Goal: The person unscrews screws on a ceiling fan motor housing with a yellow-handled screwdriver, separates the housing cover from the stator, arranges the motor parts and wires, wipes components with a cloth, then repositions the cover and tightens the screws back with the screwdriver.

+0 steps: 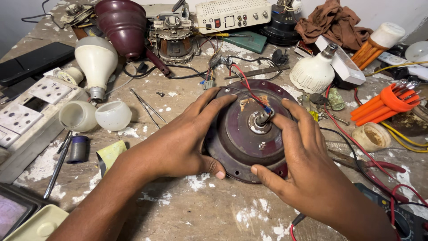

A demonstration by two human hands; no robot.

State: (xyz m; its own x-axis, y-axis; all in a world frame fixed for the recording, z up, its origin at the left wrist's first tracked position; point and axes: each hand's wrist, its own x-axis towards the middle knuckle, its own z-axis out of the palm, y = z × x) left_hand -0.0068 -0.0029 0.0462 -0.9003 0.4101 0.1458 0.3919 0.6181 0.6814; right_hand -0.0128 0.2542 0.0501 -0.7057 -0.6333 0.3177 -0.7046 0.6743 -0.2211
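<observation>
Two bare forearms reach in from the bottom edge of the view and angle toward each other. The left hand (178,140) lies palm down with its fingers spread and stretched forward, the thumb tucked low and pointing right, its nail showing. The right hand (307,172) mirrors it, palm down, with the fingers curved forward and to the left and the thumb pointing left toward the other thumb. The thumb tips sit near each other but apart. Both wrists are straight.
</observation>
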